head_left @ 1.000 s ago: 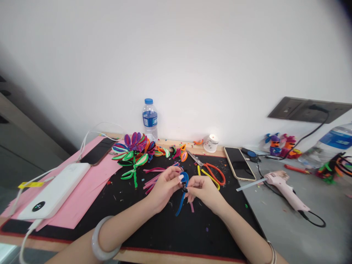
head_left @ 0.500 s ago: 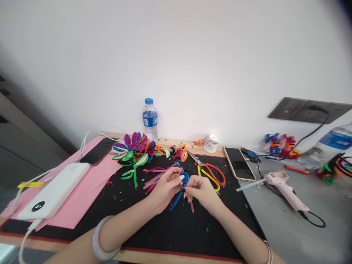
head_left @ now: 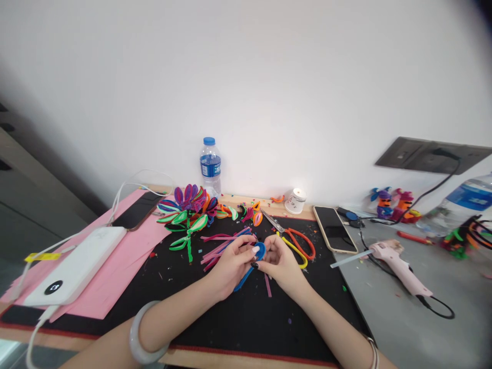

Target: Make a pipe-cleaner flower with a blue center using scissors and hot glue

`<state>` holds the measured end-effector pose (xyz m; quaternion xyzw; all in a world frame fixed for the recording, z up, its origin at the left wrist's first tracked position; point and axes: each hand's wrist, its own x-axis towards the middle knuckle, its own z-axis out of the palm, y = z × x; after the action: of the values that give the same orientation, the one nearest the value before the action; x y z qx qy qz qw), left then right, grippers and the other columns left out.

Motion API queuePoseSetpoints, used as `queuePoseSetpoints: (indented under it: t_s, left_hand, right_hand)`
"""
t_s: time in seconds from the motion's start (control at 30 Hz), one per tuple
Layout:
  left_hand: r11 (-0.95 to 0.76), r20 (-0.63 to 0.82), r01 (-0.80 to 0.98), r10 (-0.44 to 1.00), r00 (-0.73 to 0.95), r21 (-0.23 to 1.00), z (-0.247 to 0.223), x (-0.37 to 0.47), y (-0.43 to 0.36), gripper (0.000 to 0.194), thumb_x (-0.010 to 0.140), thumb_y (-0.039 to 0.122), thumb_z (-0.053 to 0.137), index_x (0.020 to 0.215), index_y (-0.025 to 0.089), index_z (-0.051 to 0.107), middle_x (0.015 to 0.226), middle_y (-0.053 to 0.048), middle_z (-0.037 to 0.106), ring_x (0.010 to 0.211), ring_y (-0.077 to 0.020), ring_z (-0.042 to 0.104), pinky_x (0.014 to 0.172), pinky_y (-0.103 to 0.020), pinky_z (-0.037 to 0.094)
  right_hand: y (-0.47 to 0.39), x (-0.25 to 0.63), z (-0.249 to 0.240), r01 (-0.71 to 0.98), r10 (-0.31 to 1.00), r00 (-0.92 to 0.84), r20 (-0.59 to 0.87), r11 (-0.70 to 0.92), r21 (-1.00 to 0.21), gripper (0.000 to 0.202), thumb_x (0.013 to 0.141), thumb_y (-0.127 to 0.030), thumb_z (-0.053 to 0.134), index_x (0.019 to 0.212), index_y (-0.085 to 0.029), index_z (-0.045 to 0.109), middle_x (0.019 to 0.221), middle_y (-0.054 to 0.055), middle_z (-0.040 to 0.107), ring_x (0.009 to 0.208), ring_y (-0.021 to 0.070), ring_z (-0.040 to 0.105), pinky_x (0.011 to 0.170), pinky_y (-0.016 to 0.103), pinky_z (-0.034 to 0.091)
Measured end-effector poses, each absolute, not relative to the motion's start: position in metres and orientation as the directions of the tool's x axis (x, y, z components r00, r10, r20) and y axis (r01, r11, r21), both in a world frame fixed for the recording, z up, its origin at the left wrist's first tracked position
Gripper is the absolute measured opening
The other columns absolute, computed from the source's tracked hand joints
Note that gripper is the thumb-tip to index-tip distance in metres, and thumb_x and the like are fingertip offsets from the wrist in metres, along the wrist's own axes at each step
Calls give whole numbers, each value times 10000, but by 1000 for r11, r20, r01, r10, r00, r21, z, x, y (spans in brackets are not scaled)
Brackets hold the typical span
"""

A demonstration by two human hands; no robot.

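Observation:
Between my two hands is a blue pipe cleaner point(head_left: 243, 280), curled into a small loop at its upper end, with a straight tail slanting down to the left. My left hand point(head_left: 235, 261) pinches the loop from the left. Closed on the same loop from the right is my right hand point(head_left: 280, 260), its thumb at the lower edge. Fingers hide part of the loop. Behind my left hand lie several pink and purple pipe cleaners point(head_left: 215, 249). To the upper left rests a pipe-cleaner flower point(head_left: 188, 205) with green leaves. Scissors point(head_left: 302, 245) with orange handles lie beyond my right hand.
A yellow pipe cleaner point(head_left: 302, 264) lies beside the scissors. At the back stand a water bottle point(head_left: 210, 166) and a white paper cup point(head_left: 295, 201). A phone point(head_left: 334, 229) and a pink glue gun point(head_left: 400, 269) are on the right. A power bank point(head_left: 77, 266) lies on pink paper point(head_left: 119, 284).
My right hand has shifted slightly up, its fingers now behind the loop. The blue tail has swung a little left. Other things stay where they were.

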<state>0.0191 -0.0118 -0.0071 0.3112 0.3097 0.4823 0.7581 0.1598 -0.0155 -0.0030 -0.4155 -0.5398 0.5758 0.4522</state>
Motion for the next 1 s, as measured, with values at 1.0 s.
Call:
queuePoseSetpoints:
  t_s: [1.0]
  left_hand:
    - [444,-266,-501,882,388,743,-2,20,-14,341,622,263,716,908,187,546,861,-30,611,814,-160,567,725,-274,390]
  right_hand:
    - [-18,161,2,178,957,-208,201,239,-955,242,657,-153,629,882,-214,564,946,37,493,785,153,520,558,221,470]
